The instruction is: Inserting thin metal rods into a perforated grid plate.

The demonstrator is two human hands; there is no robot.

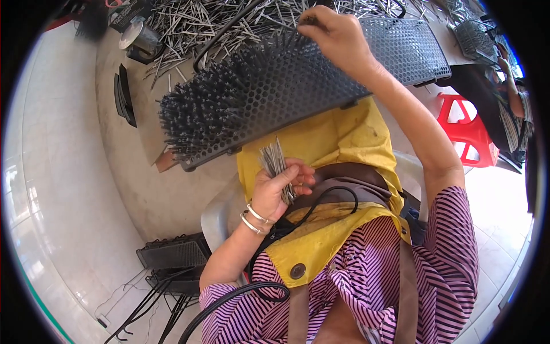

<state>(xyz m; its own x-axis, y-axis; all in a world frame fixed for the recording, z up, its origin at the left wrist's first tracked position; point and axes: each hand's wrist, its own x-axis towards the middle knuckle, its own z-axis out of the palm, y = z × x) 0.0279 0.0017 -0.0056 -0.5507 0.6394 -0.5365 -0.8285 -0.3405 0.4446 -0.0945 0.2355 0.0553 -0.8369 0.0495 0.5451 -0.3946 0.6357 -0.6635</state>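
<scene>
My left hand (pixel 274 192) is closed around a bundle of thin grey metal strips (pixel 272 156) at the near side of a black perforated rack (pixel 395 60). Many dark, thin pieces (pixel 200 112) stand upright in the holes on its left and along its far edge. Bare holes show across the rack's middle and right. Above its far edge, my right hand (pixel 337 35) has its thumb and fingers drawn together. A small dark thing shows at these fingertips, too small to name.
A large heap of loose metal strips (pixel 212 23) lies beyond the rack. At the far left stands a metal container (pixel 134 37). A red stool (pixel 467 132) and another person (pixel 513 103) are to the right. Black racks (pixel 175 255) stand on the floor, lower left.
</scene>
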